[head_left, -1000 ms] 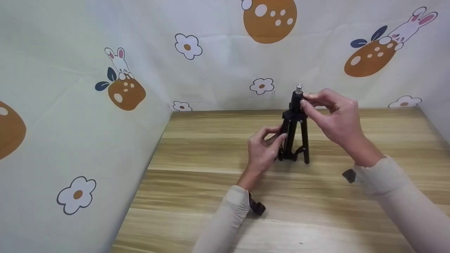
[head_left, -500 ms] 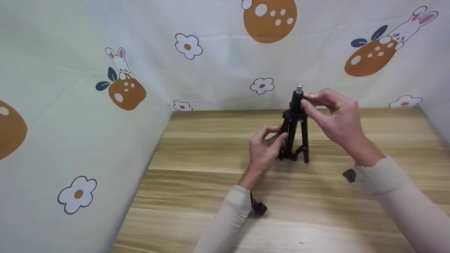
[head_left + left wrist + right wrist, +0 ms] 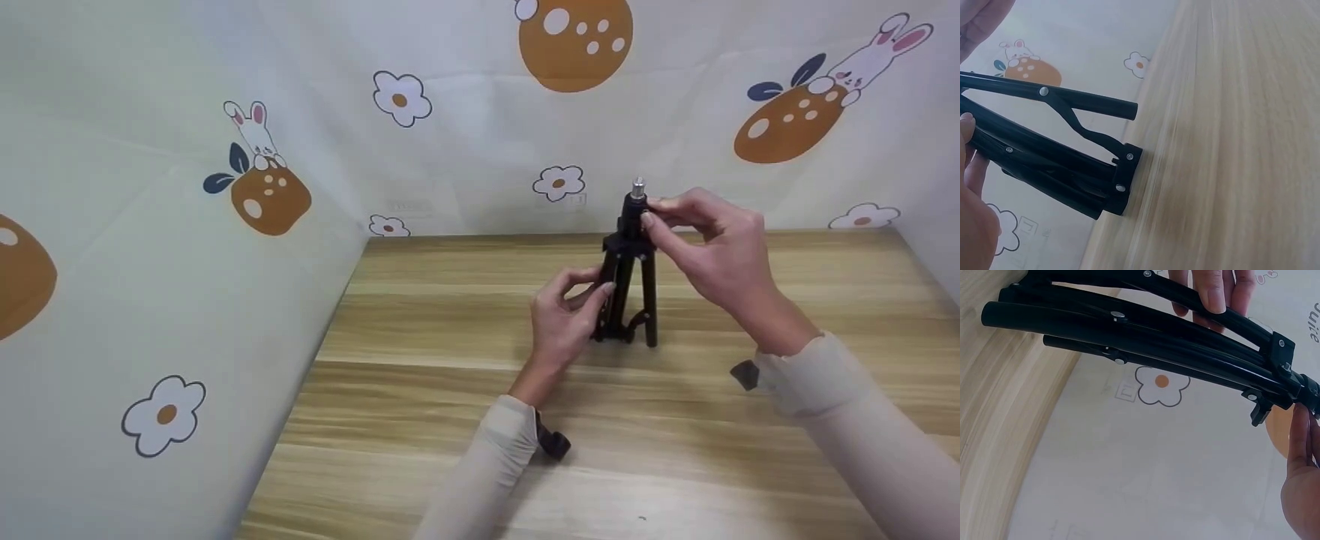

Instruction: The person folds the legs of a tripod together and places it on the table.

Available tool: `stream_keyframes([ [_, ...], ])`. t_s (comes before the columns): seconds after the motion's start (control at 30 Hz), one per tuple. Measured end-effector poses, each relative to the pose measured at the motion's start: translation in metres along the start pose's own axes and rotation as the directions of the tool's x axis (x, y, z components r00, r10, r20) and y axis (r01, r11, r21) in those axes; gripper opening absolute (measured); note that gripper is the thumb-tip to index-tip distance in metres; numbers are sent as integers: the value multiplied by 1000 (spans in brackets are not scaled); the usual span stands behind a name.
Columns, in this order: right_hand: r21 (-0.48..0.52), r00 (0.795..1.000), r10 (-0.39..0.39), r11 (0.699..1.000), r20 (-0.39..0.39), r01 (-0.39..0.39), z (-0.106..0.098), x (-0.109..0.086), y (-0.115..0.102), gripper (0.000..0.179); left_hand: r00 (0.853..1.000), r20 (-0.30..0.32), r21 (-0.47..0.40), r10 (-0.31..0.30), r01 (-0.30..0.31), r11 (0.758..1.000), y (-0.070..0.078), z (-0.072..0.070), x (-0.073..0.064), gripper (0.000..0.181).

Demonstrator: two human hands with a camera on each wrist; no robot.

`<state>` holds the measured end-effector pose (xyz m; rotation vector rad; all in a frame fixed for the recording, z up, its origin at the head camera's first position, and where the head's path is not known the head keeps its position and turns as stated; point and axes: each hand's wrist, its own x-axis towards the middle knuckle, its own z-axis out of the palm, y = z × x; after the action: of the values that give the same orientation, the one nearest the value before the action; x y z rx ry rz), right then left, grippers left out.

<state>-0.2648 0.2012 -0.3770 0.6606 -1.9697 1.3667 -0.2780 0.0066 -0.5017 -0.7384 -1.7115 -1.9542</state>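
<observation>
A black light-stand-like tripod point(image 3: 649, 300) is held roughly upright, its legs spread a little, with a silver metal stud point(image 3: 638, 187) on top. My left hand point(image 3: 561, 319) grips one side of its legs between thumb and fingers. Up at the collar below the stud, my right hand point(image 3: 724, 247) pinches the tripod with thumb and fingertips; what exactly lies between those fingertips is hidden. In the left wrist view a hinged brace point(image 3: 1092, 135) links one leg to the lower centre bracket point(image 3: 1126, 180). Whether the feet touch the table cannot be told.
The wood-grain table point(image 3: 420, 420) stretches toward me and to both sides. Behind it and at the left rise cloth walls point(image 3: 465, 150) printed with rabbits, oranges and flowers. Dark wrist-worn pieces show beneath both sleeves point(image 3: 480, 457).
</observation>
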Motion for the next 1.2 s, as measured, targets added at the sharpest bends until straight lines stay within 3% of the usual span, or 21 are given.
stream_keyframes([
  [0.57,1,1000,-12,1000,-9,12,1,-1,1,17,999,-23,10,44,-44,999,-2,5,-1,18],
  [1.2,-18,1000,-7,1000,-25,6,2,-1,-1,15,1000,-14,0,15,-15,1000,-2,6,-1,18],
])
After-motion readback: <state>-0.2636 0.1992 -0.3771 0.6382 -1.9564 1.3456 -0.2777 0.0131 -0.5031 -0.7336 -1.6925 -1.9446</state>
